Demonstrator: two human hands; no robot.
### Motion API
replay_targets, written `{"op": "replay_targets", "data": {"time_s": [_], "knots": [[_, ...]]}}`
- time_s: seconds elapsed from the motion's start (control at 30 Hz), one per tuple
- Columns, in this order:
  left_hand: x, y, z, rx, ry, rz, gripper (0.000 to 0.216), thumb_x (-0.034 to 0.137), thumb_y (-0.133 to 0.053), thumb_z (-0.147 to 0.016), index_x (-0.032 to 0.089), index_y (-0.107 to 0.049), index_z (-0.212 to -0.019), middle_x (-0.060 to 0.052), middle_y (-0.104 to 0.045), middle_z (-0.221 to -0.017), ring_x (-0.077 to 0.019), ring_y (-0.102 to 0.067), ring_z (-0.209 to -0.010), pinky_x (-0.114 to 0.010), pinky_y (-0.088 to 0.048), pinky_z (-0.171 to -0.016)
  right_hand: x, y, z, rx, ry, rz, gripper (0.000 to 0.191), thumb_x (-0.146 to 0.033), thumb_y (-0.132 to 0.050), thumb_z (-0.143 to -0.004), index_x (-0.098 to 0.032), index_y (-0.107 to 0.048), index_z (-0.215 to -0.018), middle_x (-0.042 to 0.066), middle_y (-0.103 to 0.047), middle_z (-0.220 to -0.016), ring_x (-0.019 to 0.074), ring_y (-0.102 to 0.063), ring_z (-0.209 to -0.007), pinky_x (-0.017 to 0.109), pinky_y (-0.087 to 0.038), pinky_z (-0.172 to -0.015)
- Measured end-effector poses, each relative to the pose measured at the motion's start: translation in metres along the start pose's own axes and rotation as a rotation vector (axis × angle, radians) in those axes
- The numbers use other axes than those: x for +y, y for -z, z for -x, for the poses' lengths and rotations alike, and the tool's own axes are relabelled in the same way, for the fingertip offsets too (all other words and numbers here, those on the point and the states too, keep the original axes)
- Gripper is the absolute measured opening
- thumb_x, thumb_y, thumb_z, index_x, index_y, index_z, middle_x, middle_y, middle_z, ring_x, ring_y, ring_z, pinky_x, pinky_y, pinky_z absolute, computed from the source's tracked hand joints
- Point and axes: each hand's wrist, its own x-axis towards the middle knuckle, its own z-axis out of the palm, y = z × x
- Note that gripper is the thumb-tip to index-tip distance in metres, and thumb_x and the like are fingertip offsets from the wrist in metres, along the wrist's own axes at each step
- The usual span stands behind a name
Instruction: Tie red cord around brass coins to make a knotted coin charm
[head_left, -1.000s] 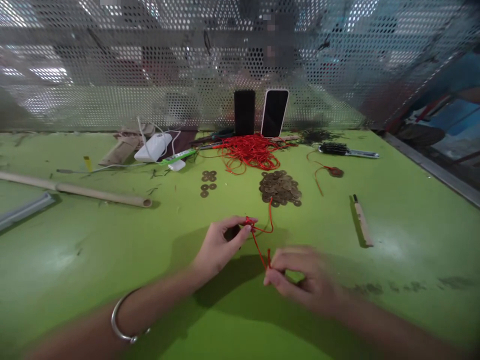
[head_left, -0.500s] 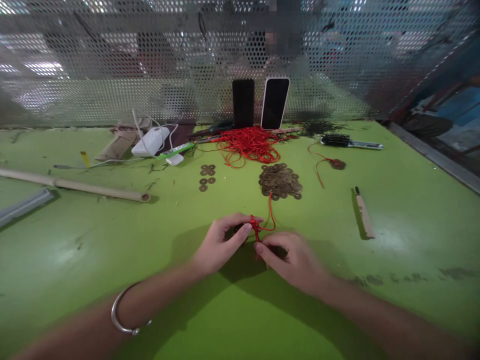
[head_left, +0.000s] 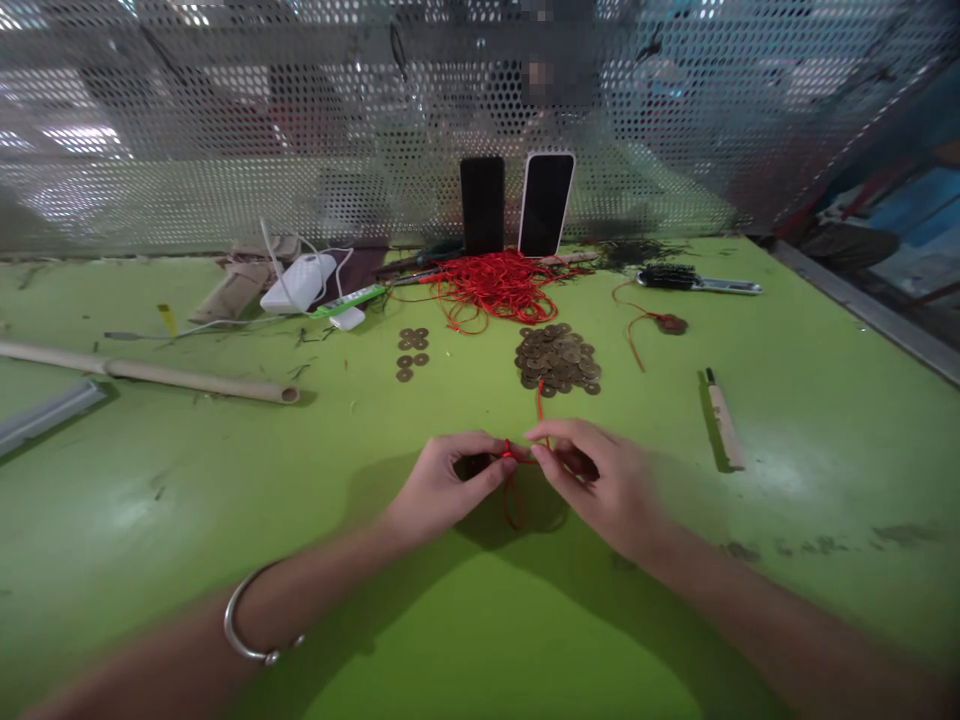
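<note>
Both my hands meet over the green table [head_left: 150, 480], pinching one red cord [head_left: 513, 500]. My left hand [head_left: 442, 485] grips the cord's knotted part between thumb and fingers, with a dark round thing partly hidden under the fingers. My right hand [head_left: 592, 478] pinches the cord right beside it. One end of the cord runs up toward the pile of coins [head_left: 556, 360], and a loop hangs down between the hands. A metal bangle [head_left: 247, 625] sits on my left wrist.
A tangle of red cord [head_left: 495, 285] lies behind the coin pile, with several loose coins [head_left: 412, 352] to its left. Two phones [head_left: 517, 205] lean on the perforated metal wall. A bamboo tube [head_left: 150, 372], a white charger [head_left: 298, 282], a hairbrush [head_left: 694, 281] and a small knife [head_left: 724, 424] lie around.
My right hand has moved up from lower on the cord until it is right beside my left hand. The left hand has stayed put.
</note>
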Motion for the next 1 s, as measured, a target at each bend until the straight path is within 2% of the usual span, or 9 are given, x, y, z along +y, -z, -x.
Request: {"op": "replay_targets", "data": {"time_s": [0.1,0.2,0.47,0.77,1.0], "knots": [[0.0021,-0.0002,0.0004,-0.047,-0.031,-0.039,0.018,0.024,-0.057,-0.083,0.015,-0.072,-0.089,-0.003,-0.065,-0.073,-0.0128,-0.054,-0.067,-0.022,-0.042,-0.061,0.0052,-0.0004,-0.0008,-0.048,0.158,0.032,0.02,-0.016,-0.051,-0.089,-0.019,-0.063,-0.105,0.002,-0.06,-0.077,0.0088,-0.051,-0.061,0.019,-0.039,-0.056],[0.0026,-0.0006,-0.0001,-0.062,-0.047,-0.041,0.017,0.021,-0.057,-0.083,0.013,-0.072,-0.087,-0.003,-0.064,-0.072,-0.012,-0.054,-0.066,-0.021,-0.041,-0.061,0.0076,-0.0018,0.0,-0.104,0.222,0.043,0.022,-0.016,-0.05,-0.09,-0.02,-0.064,-0.107,0.002,-0.061,-0.077,0.0103,-0.053,-0.066,0.021,-0.042,-0.058],[0.0011,-0.0009,-0.0007,-0.092,-0.058,-0.013,0.018,0.022,-0.056,-0.084,0.013,-0.071,-0.086,-0.003,-0.063,-0.074,-0.0121,-0.054,-0.069,-0.021,-0.041,-0.063,0.0084,-0.0015,-0.0001,-0.059,0.238,0.068,0.014,-0.018,-0.053,-0.089,-0.019,-0.064,-0.098,0.003,-0.064,-0.081,0.0109,-0.057,-0.069,0.021,-0.044,-0.063],[0.0013,-0.0007,0.0002,-0.096,-0.014,-0.043,0.019,0.025,-0.057,-0.082,0.01,-0.069,-0.083,-0.003,-0.06,-0.07,-0.0113,-0.05,-0.063,-0.022,-0.038,-0.058,0.0079,-0.0045,0.0003,-0.095,0.2,0.137,0.012,-0.021,-0.047,-0.093,-0.017,-0.058,-0.093,0.003,-0.062,-0.08,0.0117,-0.057,-0.069,0.022,-0.043,-0.064],[-0.0003,0.0,-0.0015,-0.084,-0.001,-0.039,0.02,0.026,-0.057,-0.083,0.011,-0.068,-0.082,-0.003,-0.062,-0.071,-0.0121,-0.052,-0.065,-0.022,-0.04,-0.06,0.0107,-0.0044,-0.0001,-0.066,0.175,0.069,0.012,-0.02,-0.05,-0.091,-0.02,-0.058,-0.1,0.002,-0.062,-0.083,0.0106,-0.057,-0.069,0.021,-0.043,-0.062]]}}
